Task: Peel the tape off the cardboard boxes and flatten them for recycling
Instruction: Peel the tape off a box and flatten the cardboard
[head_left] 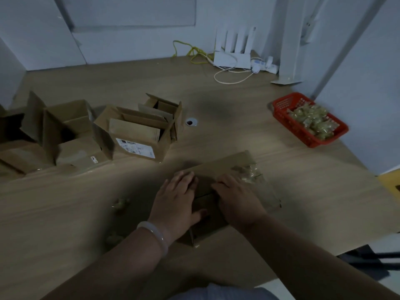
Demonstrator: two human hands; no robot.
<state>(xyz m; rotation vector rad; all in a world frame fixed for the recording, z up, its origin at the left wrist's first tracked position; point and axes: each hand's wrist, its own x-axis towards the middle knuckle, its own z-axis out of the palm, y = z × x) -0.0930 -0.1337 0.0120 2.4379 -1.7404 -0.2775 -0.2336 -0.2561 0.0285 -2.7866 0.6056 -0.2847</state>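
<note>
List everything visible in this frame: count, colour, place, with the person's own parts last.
flattened box: one, brown, under both hands
crumpled tape: one clear wad, on that box's right end
open boxes: several, brown, table's left
tape scraps: two, clear, left of the hands
red basket: one, right, holding pale packets
router: one, white, far edge
yellow cable: one, beside router
bracelet: one, pale, left wrist
left hand: flat on box
right hand: flat on box

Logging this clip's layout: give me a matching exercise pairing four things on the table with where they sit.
Things:
1. red basket
2. white router
3. labelled open box
4. flattened box

Places:
A. under both hands
B. far edge, by the wall
C. right side of the table
D. left of centre, among other open boxes

Pairs: 1-C, 2-B, 3-D, 4-A
</note>
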